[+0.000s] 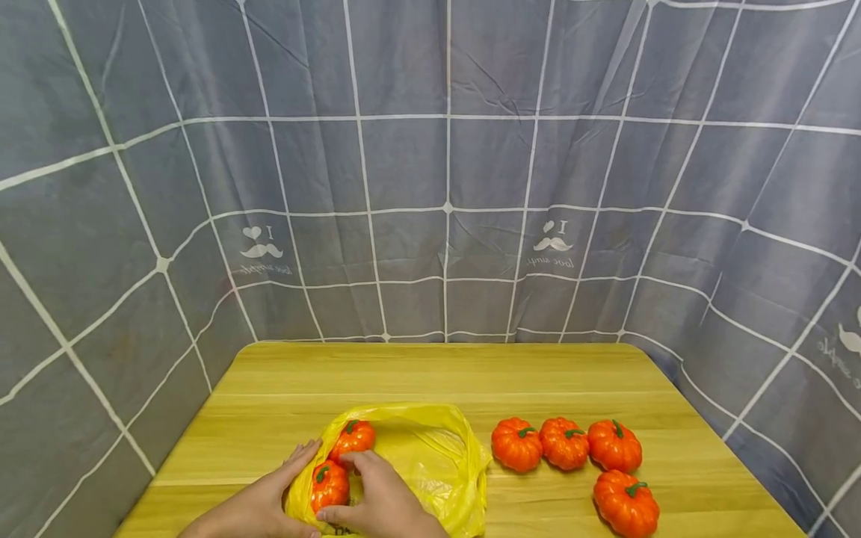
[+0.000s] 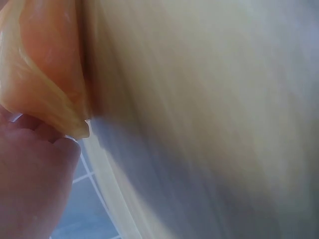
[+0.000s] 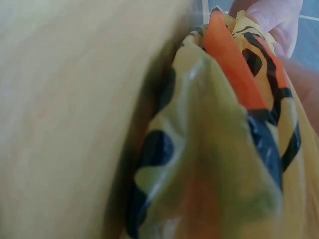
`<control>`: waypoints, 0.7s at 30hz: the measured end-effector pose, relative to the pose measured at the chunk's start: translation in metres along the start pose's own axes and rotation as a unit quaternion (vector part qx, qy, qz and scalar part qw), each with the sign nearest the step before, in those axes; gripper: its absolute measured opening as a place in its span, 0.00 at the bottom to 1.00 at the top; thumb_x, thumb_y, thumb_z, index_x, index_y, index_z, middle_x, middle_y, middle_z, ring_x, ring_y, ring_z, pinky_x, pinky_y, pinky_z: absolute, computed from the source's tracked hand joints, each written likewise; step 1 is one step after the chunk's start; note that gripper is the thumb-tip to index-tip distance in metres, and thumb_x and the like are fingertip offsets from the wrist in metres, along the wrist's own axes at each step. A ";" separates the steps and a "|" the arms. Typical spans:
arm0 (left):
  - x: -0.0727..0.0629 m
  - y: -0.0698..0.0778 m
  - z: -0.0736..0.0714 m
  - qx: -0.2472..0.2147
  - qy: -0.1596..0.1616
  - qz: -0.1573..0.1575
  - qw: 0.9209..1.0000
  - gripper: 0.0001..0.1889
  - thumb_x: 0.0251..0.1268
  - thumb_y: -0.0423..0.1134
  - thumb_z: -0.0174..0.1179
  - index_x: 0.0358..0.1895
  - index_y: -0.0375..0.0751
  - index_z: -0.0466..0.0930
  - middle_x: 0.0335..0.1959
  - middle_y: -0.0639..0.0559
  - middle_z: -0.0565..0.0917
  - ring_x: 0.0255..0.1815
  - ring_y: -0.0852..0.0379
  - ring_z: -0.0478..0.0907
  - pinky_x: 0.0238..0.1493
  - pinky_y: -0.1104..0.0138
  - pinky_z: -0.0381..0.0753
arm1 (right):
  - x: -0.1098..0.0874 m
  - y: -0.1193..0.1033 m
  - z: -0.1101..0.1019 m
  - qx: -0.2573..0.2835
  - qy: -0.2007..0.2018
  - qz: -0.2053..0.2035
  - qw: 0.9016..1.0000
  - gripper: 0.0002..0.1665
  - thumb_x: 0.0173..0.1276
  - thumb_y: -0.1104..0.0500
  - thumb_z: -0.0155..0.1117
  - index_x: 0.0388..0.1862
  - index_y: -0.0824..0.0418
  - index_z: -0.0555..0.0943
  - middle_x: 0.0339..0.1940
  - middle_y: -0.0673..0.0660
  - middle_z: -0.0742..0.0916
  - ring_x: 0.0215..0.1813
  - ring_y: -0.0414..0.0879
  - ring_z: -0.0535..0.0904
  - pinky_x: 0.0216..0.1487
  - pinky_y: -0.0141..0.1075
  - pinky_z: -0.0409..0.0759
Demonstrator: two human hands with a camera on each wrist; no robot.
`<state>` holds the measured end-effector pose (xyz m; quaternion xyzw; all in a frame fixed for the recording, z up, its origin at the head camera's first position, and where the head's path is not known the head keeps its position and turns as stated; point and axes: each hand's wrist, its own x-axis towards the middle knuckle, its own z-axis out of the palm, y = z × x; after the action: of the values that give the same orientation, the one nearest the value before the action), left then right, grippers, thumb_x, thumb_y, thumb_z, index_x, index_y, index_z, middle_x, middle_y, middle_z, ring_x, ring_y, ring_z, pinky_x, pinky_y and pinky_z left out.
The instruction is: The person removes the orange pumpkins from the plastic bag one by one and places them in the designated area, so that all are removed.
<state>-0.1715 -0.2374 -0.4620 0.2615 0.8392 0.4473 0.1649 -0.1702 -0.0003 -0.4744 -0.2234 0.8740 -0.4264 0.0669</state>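
Observation:
A yellow plastic bag [image 1: 430,467] lies on the table with its mouth spread. Two shiny orange toy pumpkins with green stems are inside its left part, a far pumpkin [image 1: 356,439] and a near pumpkin [image 1: 331,489]. My left hand [image 1: 265,501] holds the bag's left side from outside; in the left wrist view its fingers [image 2: 47,132] press the film against an orange shape. My right hand [image 1: 386,497] reaches into the bag and grips the near pumpkin between thumb and fingers. Black and orange print on the bag [image 3: 199,144] fills much of the right wrist view.
Several more toy pumpkins stand right of the bag: three in a row, including a middle one [image 1: 564,444], and a nearer one [image 1: 625,504]. The wood-grain table [image 1: 430,370] ends against a grey curtain [image 1: 403,164] with white grid lines.

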 end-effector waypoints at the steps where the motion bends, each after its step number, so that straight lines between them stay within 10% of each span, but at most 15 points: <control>1: 0.000 0.000 0.000 0.003 0.000 0.000 1.000 0.58 0.57 0.43 0.76 0.80 0.30 0.41 0.76 0.20 0.40 0.73 0.20 0.33 0.65 0.35 0.56 | 0.000 0.000 0.000 -0.002 -0.002 -0.004 1.000 0.45 0.54 0.35 0.78 0.67 0.54 0.76 0.60 0.44 0.78 0.59 0.37 0.75 0.57 0.34 0.78; 12: -0.002 -0.001 0.000 -0.005 0.005 0.005 1.000 0.57 0.57 0.43 0.76 0.80 0.30 0.43 0.75 0.17 0.39 0.73 0.20 0.33 0.60 0.79 0.57 | 0.003 0.002 0.003 -0.027 -0.014 -0.037 0.999 0.50 0.52 0.35 0.79 0.69 0.58 0.76 0.62 0.47 0.77 0.62 0.39 0.75 0.58 0.35 0.77; 21: -0.001 -0.006 0.001 0.005 0.006 0.028 1.000 0.56 0.58 0.40 0.75 0.79 0.28 0.43 0.74 0.16 0.40 0.71 0.17 0.34 0.61 0.79 0.55 | 0.003 0.002 0.003 -0.028 -0.003 -0.047 0.998 0.46 0.52 0.36 0.80 0.65 0.57 0.78 0.58 0.44 0.78 0.58 0.37 0.75 0.56 0.33 0.78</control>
<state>-0.1716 -0.2399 -0.4676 0.2830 0.8350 0.4487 0.1460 -0.1731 -0.0027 -0.4777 -0.2675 0.8739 -0.4037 0.0431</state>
